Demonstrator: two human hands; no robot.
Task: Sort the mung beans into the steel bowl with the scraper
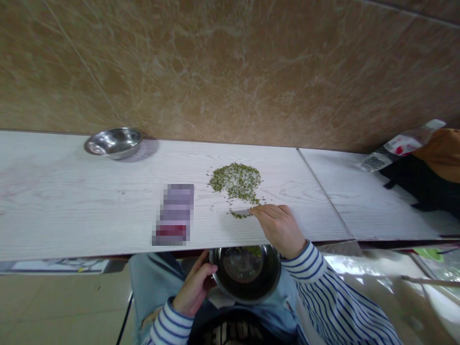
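A patch of small green beans [235,182], perhaps mung beans, lies spread on the white table. My right hand [282,227] is closed around a thin pale flat piece [245,212], too small to name exactly. Its edge rests on the tabletop behind a short line of beans, apart from the main patch. Below the table edge, a steel bowl [271,280] sits at my lap with some green beans inside. My left hand [197,285] grips the bowl's left rim, its thumb on top and its other fingers partly hidden.
A shiny metal bowl [115,143] stands at the back left by the wall. A blurred-out phone-shaped object [174,214] lies left of the beans. At the right are a plastic bottle [402,146] and a dark and brown bag or cloth [431,177]. A seam crosses the table.
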